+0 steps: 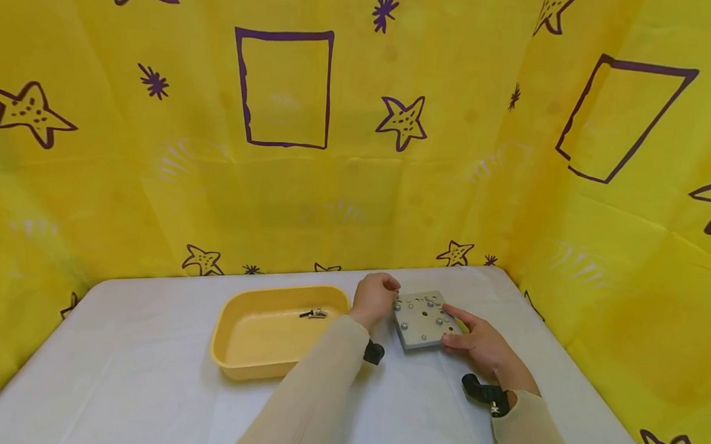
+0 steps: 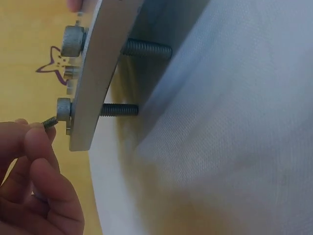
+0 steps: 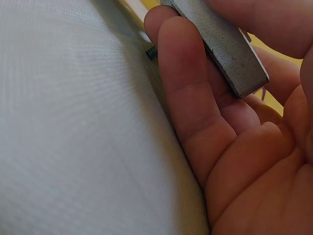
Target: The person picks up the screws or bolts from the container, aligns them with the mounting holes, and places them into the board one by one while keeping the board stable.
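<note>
Metal plate [image 1: 416, 327]: likely heavy, stiff; hold by edges. Right hand [image 1: 482, 345]: clamped on plate's right edge. Left hand [image 1: 376, 298]: at plate's left, pinching apparent screw [image 2: 50, 122], head hidden.

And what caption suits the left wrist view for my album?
Fingers pinch a screw beside a plate with bolts through it.

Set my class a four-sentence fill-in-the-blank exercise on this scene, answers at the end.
The metal plate is gripped by the person's ____.
A threaded fastener is pinched by the person's ____.
In the head view, the tray stands to the ____ of the plate.
The table covering is coloured ____.

Missing words: right hand; left hand; left; white.
</note>
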A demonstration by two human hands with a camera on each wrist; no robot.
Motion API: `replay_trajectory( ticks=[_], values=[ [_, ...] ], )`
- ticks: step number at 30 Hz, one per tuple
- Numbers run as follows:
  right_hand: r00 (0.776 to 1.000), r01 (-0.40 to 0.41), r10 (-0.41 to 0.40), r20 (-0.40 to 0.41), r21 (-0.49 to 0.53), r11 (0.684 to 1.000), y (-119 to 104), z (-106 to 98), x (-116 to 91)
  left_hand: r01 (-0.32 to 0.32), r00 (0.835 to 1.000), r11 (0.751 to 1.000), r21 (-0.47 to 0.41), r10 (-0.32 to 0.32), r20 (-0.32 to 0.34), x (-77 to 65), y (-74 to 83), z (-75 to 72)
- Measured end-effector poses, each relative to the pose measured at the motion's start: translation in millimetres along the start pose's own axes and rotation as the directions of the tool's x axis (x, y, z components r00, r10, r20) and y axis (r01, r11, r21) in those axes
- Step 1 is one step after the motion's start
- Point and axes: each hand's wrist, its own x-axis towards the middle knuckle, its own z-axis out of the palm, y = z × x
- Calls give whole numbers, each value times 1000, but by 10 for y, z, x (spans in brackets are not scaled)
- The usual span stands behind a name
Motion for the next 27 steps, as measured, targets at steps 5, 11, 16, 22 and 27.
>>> replay_trajectory(
  ticks=[5, 11, 16, 22, 27],
  values=[
    [1000, 16, -16, 2, -6, 1000, -8, -8, 10, 18, 1000, 999, 28, -19, 8, 48, -25, 9],
    [1000, 20, -20, -3, -29, 999, -17, -1, 3, -6, 999, 998, 55, 4, 37, 51, -41, 3],
    [1000, 10, -10, -5, -12, 1000, -27, 5, -4, -48, 997, 997, 68, 44, 68, 34, -31, 0],
    [1000, -3, 3, -7, -17, 1000, -27, 12, -7, -71, 995, 994, 82, 64, 77, 41, -51, 24],
    [1000, 6, -6, -12, -7, 1000, -18, 21, -20, -38, 998, 999, -26, 39, 51, -34, -34, -24]
  ],
)
